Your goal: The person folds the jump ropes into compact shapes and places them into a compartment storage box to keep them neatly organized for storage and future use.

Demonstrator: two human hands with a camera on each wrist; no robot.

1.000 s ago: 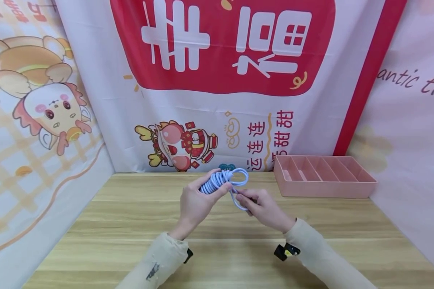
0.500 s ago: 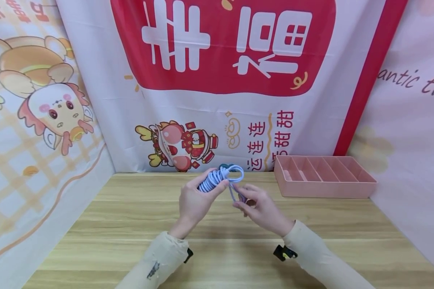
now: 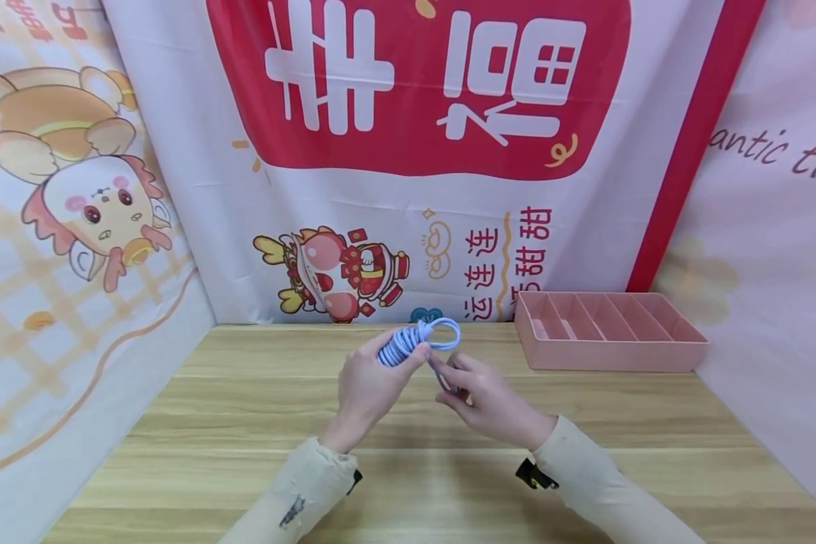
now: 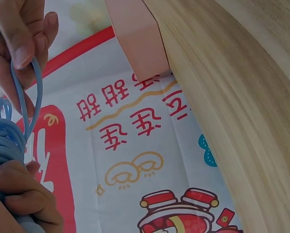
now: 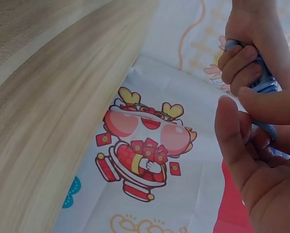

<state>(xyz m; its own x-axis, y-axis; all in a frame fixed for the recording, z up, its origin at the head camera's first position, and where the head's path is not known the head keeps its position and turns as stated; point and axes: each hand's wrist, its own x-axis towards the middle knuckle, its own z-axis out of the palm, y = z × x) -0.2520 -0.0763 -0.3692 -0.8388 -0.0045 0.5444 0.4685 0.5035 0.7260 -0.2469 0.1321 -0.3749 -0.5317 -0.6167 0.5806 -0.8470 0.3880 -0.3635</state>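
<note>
My left hand (image 3: 370, 389) grips a wound bundle of light blue cord (image 3: 401, 346) above the table, fingers wrapped round its coils. A cord loop (image 3: 459, 335) sticks out of the bundle's right end. Close beside it, my right hand (image 3: 486, 397) holds a second, narrower loop between thumb and fingers. In the left wrist view this loop (image 4: 40, 87) runs from the bundle up to the right thumb. The right wrist view shows the left fingers (image 5: 244, 73) curled round the bundle, partly hidden behind my right hand (image 5: 261, 170).
A pink divided box (image 3: 612, 355) stands at the table's back right, against the printed cloth backdrop (image 3: 415, 196). Wood-grain tabletop (image 3: 279, 423) lies below both hands. Printed cloths also hang on the left and right sides.
The left hand keeps its grip on the bundle almost in place. My right hand has shifted slightly left, and the cord between the hands now hangs in a smaller loop.
</note>
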